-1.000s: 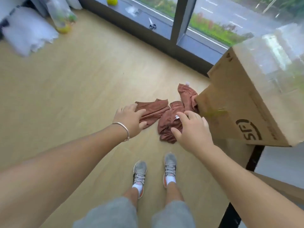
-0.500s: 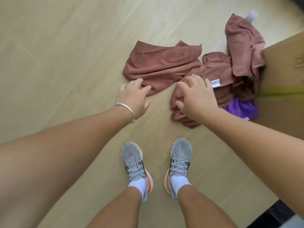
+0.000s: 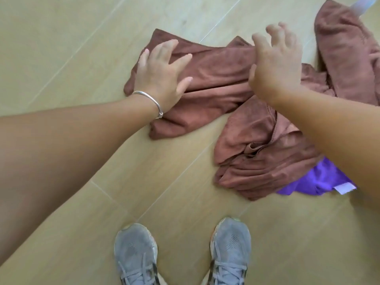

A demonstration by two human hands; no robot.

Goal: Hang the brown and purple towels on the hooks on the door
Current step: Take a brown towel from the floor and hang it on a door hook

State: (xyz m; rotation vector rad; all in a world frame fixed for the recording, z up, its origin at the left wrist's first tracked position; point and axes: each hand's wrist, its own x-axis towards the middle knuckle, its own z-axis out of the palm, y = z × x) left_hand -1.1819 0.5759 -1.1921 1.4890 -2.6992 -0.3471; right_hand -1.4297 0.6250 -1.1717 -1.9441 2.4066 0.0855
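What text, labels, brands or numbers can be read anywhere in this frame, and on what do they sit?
None can be read.
White tag on the purple towel: no print can be made out.
Pale tag at the top edge of the far brown towel: blurred, nothing legible.
Grey shoes: no logo or lettering shows.
Silver bracelet by the left hand: no marking shows.
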